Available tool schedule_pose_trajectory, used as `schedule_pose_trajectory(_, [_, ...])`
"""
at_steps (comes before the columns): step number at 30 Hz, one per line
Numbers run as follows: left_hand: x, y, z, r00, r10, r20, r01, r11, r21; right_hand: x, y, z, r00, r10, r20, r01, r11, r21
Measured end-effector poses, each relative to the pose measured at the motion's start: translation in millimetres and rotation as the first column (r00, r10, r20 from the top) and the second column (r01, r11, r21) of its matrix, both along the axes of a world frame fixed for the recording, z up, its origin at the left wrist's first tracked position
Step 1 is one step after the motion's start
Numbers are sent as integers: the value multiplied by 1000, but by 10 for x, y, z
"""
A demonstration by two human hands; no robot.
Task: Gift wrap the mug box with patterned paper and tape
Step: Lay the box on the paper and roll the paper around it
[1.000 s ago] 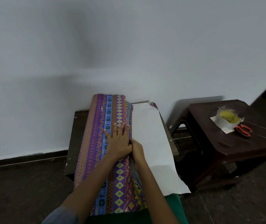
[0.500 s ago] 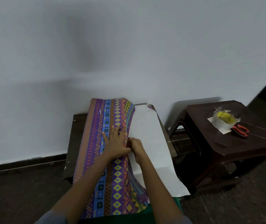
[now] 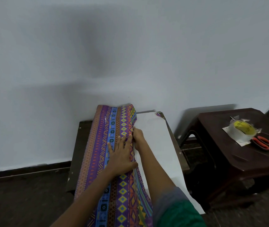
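A long sheet of patterned paper [image 3: 112,136], purple and blue with diamond bands, lies folded over on a dark low table [image 3: 81,141]. Its white underside [image 3: 160,145] shows on the right. My left hand [image 3: 122,156] rests flat on the patterned fold with fingers spread. My right hand [image 3: 137,136] sits just right of it, fingers curled at the fold's edge, pinching the paper there. The mug box is hidden, if it is under the paper. A roll of clear tape [image 3: 241,131] stands on the side table at the right.
A dark brown side table [image 3: 228,154] stands right of the low table, with orange-handled scissors [image 3: 261,142] beside the tape. A white wall rises close behind both tables. Dark floor lies left and in front.
My right hand has slid along the fold's edge away from me, past my left hand's fingertips. My left hand stays flat on the paper.
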State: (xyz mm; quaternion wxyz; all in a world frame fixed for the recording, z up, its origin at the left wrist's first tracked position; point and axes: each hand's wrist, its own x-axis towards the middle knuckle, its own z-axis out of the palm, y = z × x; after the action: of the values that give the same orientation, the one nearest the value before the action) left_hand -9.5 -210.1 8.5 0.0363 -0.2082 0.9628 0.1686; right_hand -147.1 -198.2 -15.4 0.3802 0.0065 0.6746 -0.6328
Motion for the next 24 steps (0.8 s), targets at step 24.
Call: schedule_pose_trajectory(24, [36, 71, 70, 999, -18, 42, 21, 997, -68, -79, -69, -2, 994, -58, 97, 76, 977, -197])
